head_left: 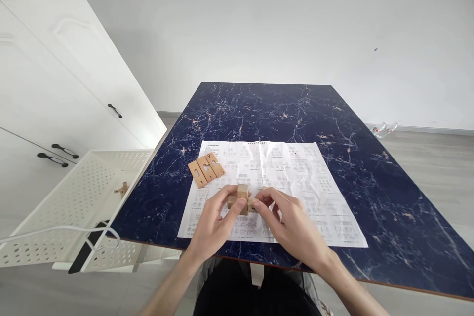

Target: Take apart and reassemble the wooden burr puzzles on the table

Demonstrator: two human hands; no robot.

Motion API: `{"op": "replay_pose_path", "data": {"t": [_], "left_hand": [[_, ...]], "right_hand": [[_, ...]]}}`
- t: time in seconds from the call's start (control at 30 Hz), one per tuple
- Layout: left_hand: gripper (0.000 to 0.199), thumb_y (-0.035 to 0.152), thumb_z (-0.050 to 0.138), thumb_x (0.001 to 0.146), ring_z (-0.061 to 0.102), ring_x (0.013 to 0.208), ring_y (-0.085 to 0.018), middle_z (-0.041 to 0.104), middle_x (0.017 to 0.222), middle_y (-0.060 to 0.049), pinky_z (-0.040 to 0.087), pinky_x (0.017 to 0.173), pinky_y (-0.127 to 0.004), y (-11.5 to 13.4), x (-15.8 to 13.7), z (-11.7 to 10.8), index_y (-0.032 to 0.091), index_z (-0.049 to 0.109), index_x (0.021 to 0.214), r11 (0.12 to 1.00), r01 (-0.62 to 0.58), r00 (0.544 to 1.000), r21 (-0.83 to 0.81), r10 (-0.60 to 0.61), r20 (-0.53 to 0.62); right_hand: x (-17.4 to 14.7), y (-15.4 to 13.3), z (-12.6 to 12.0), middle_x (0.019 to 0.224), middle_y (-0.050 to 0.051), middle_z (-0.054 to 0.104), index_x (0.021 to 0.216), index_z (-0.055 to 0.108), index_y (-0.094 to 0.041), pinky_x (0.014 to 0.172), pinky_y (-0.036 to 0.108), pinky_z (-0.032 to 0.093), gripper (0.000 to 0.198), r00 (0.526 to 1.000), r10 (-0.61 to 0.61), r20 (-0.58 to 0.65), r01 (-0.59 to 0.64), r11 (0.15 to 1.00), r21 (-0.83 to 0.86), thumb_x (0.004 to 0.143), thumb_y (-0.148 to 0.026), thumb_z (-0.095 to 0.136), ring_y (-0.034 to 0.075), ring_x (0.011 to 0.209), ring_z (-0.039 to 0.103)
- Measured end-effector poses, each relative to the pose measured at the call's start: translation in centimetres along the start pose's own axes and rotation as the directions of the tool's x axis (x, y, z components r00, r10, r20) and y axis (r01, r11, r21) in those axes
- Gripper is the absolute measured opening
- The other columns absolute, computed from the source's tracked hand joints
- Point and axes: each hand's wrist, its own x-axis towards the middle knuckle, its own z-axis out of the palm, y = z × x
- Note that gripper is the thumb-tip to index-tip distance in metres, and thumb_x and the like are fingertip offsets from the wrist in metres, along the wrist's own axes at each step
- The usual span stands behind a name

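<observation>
Both my hands hold a small wooden block puzzle (243, 191) made of crossing pieces, just above a printed sheet. My left hand (217, 215) grips it from the left, thumb pressed on its near face. From the right, my right hand (285, 215) pinches the end of a piece that sticks out sideways and bears a dark mark. Fingers hide part of the joint. Up and left of my left hand, flat wooden pieces (206, 170) with cut-outs and numbers lie side by side on the instruction sheet (296, 177).
The creased sheet lies on a dark blue marble-patterned table (259, 113). At the left stand a white perforated basket (85, 182) with a wooden piece (122, 189) inside, a white cable (55, 228) and a white cabinet (74, 69). Clear bottles (385, 130) are beyond the table's right edge.
</observation>
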Motion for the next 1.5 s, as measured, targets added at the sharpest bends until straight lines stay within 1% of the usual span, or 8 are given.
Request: {"op": "replay_pose_path", "data": {"t": [0.23, 0.5, 0.6, 0.73, 0.93, 1.17, 1.37, 1.5], "left_hand": [[0.019, 0.039, 0.062, 0.107, 0.063, 0.126, -0.027, 0.064, 0.136, -0.010, 0.055, 0.105, -0.041, -0.5, 0.0, -0.2, 0.025, 0.071, 0.118, 0.957, -0.204, 0.979, 0.207, 0.201, 0.035], [0.020, 0.027, 0.063, 0.107, 0.056, 0.135, -0.032, 0.063, 0.140, -0.009, 0.049, 0.114, -0.051, -1.4, -0.5, 0.0, 0.032, 0.071, 0.123, 0.620, -0.568, 0.807, 0.541, 0.550, 0.216], [0.020, 0.028, 0.059, 0.109, 0.068, 0.113, -0.026, 0.072, 0.121, -0.009, 0.056, 0.099, -0.041, -1.4, -0.7, 0.5, 0.027, 0.067, 0.127, 0.715, -0.512, 0.858, 0.476, 0.457, 0.236], [0.022, 0.041, 0.061, 0.108, 0.071, 0.096, -0.024, 0.073, 0.106, -0.007, 0.058, 0.087, -0.037, -1.2, -0.2, 1.0, 0.025, 0.066, 0.121, 0.858, -0.271, 0.963, 0.437, 0.245, 0.115], [0.033, 0.048, 0.062, 0.106, 0.071, 0.089, -0.023, 0.072, 0.106, -0.006, 0.059, 0.078, -0.036, -1.3, 1.3, 1.6, 0.023, 0.066, 0.126, 0.915, -0.059, 0.997, 0.398, 0.074, -0.021], [0.041, 0.051, 0.055, 0.108, 0.069, 0.073, -0.021, 0.070, 0.116, -0.009, 0.055, 0.065, -0.035, -1.6, 2.4, 2.5, 0.023, 0.063, 0.135, 0.844, -0.054, 0.995, 0.534, 0.088, -0.038], [0.042, 0.051, 0.043, 0.112, 0.070, 0.074, -0.018, 0.061, 0.138, -0.012, 0.058, 0.067, -0.036, -1.0, 2.5, 1.7, 0.026, 0.055, 0.144, 0.775, -0.153, 0.988, 0.613, 0.105, 0.114], [0.063, 0.065, 0.062, 0.100, 0.072, 0.085, -0.024, 0.052, 0.149, -0.014, 0.060, 0.071, -0.040, -0.6, 2.7, 0.3, 0.030, 0.051, 0.152, 0.728, -0.206, 0.974, 0.654, 0.087, 0.209]], "right_hand": [[-0.1, 0.3, 0.5, 0.073, 0.002, 0.068, 0.090, 0.061, -0.023, 0.056, 0.030, 0.045, 0.044, 0.993, 0.110, -0.050, -0.106, 0.991, 0.078, 0.113, -0.054, 0.039, 0.017, 0.058, 0.060], [0.0, 1.3, -0.2, 0.072, 0.002, 0.066, 0.093, 0.061, -0.022, 0.055, 0.030, 0.050, 0.052, 0.969, 0.243, -0.054, -0.212, 0.918, 0.335, 0.108, -0.069, 0.043, 0.017, 0.056, 0.059], [0.2, 2.2, -1.7, 0.075, 0.002, 0.063, 0.095, 0.059, -0.022, 0.055, 0.030, 0.050, 0.052, 0.968, 0.232, -0.097, -0.189, 0.925, 0.331, 0.107, -0.070, 0.044, 0.016, 0.059, 0.057], [0.0, 3.5, -4.1, 0.070, 0.000, 0.057, 0.099, 0.062, -0.021, 0.055, 0.030, 0.045, 0.050, 0.973, 0.206, -0.106, -0.192, 0.973, 0.131, 0.108, -0.067, 0.044, 0.017, 0.059, 0.051], [-0.6, 4.7, -4.9, 0.073, 0.002, 0.064, 0.091, 0.060, -0.024, 0.057, 0.032, 0.043, 0.041, 0.977, 0.207, -0.055, -0.211, 0.974, -0.084, 0.112, -0.054, 0.040, 0.020, 0.062, 0.059], [0.4, 4.9, -2.9, 0.080, 0.006, 0.075, 0.091, 0.064, -0.024, 0.057, 0.034, 0.043, 0.041, 0.974, 0.225, -0.039, -0.228, 0.953, -0.197, 0.112, -0.049, 0.040, 0.024, 0.064, 0.067], [0.1, 5.1, -2.5, 0.090, 0.007, 0.079, 0.116, 0.067, -0.022, 0.062, 0.035, 0.052, 0.039, 0.982, 0.179, -0.059, -0.186, 0.974, -0.133, 0.113, -0.050, 0.040, 0.026, 0.076, 0.076], [-1.4, 5.1, -2.8, 0.097, 0.008, 0.079, 0.127, 0.065, -0.024, 0.061, 0.033, 0.054, 0.038, 0.978, 0.175, -0.111, -0.182, 0.981, -0.065, 0.112, -0.052, 0.044, 0.024, 0.074, 0.074]]}}
